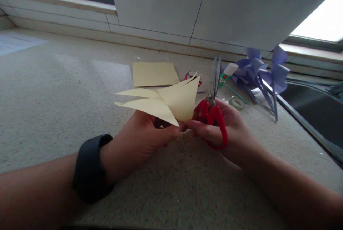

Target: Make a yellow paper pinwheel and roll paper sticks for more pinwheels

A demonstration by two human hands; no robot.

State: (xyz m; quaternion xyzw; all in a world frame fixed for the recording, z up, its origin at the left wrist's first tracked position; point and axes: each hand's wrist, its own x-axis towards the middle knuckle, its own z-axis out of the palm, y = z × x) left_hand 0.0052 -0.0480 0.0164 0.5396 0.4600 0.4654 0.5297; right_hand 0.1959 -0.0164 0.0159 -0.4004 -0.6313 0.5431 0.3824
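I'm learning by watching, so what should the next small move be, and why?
I'd probably set the red scissors down: they occupy the right hand, which is also at the lower edge of the cream paper, already cut into flaps and held by the left hand.

Desk (61, 90): pale, speckled, dark sink (316, 112) set in at 3 o'clock. On it: white printed sheet (18, 42) at 10, cream paper (154, 74) at 12, glue stick (228, 73), thin green stick (237, 94), tape roll (236, 103) and purple folded-paper pieces (280, 67) around 2.
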